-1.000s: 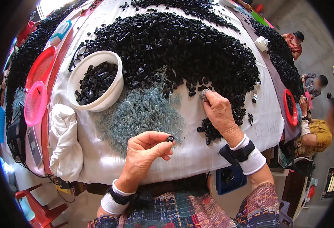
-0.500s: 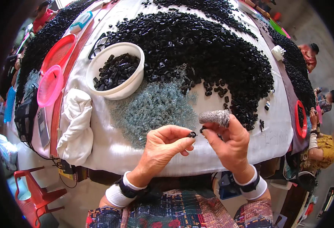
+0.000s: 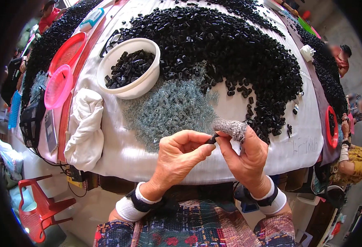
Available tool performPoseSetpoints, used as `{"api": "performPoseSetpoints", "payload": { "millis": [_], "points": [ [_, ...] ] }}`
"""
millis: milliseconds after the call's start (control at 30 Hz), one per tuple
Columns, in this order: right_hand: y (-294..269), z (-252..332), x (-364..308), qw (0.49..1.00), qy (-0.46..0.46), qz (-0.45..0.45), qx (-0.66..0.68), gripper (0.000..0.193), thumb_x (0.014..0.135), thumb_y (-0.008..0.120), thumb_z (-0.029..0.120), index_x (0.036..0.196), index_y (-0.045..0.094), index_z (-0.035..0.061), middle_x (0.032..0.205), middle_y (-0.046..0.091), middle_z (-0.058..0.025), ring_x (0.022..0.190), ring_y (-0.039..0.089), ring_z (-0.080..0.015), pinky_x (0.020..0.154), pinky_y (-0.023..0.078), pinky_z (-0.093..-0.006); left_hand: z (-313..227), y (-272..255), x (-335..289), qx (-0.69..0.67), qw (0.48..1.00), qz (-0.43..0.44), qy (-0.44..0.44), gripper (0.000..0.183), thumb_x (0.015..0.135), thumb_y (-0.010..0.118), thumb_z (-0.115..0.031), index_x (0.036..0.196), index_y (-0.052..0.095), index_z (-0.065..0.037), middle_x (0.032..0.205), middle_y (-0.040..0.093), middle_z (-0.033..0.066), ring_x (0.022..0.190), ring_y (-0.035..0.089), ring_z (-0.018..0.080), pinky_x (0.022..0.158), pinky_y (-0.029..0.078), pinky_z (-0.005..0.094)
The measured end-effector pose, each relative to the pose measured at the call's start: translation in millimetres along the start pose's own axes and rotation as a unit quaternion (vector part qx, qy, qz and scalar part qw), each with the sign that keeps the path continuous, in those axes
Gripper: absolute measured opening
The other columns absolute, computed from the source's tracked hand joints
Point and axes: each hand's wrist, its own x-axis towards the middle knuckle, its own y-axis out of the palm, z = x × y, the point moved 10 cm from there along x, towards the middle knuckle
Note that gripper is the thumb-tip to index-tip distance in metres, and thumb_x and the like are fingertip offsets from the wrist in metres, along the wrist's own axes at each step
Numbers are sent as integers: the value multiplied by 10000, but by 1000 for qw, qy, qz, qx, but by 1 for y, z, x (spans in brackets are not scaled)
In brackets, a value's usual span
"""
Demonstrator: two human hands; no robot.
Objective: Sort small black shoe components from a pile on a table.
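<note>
Above the near edge of the white-covered table, my two hands meet fingertip to fingertip. My left hand (image 3: 175, 154) pinches a small black plastic part (image 3: 212, 140) between thumb and fingers. My right hand (image 3: 249, 160), its index finger wrapped in a grey knitted finger cover (image 3: 230, 128), is closed on another small black piece, pressed against the first; my fingers mostly hide it. Just beyond my left hand lies a heap of small, clear bluish coils (image 3: 164, 111). Behind it spreads a large pile of black plastic parts (image 3: 230, 53).
A white bowl (image 3: 138, 91) of black parts stands left of the coils. Further left are a white cloth (image 3: 84, 127), a phone (image 3: 50, 129), a pink basket (image 3: 49, 103) and a red tray (image 3: 82, 45). A red chair (image 3: 45, 206) stands lower left. Other people sit along the right.
My hands have come together: the black part in my left hand now touches the piece in my right fingertips. The view has shifted slightly.
</note>
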Motion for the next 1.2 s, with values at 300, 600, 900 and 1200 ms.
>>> {"api": "performPoseSetpoints", "payload": {
  "millis": [300, 600, 900, 1200],
  "points": [
    [12, 10, -9, 992, -93, 26, -76, 273, 669, 668, -106, 923, 591, -39, 788, 567, -142, 635, 569, -270, 539, 478, -331, 5, -8, -1, 49, 998, -38, -9, 180, 815, 707, -20, 978, 654, 36, 824, 684, 86, 714, 638, 109, 655, 536, 230],
    [25, 1, -11, 996, -5, 79, -49, 365, 666, 694, -47, 1015, 587, -51, 868, 566, -161, 764, 580, -320, 615, 495, -362, 14, -13, 3, 13, 999, -10, -41, 174, 831, 703, -93, 947, 661, 29, 822, 682, 71, 716, 627, 87, 626, 518, 210],
    [32, 1, -13, 990, -57, 87, -100, 472, 597, 793, 71, 1007, 590, -48, 911, 533, -163, 791, 534, -321, 652, 469, -382, 19, -4, 5, -113, 989, 29, -94, 148, 850, 659, -95, 932, 663, 28, 820, 686, 76, 718, 629, 102, 657, 512, 222],
    [33, 14, -15, 982, -109, 79, -129, 370, 587, 796, 53, 885, 595, -34, 816, 533, -131, 685, 516, -289, 584, 444, -366, 26, -8, 2, -31, 994, 34, -103, 139, 798, 697, -127, 858, 698, -2, 749, 659, 16, 659, 569, 52, 609, 458, 198]
  ]
}}
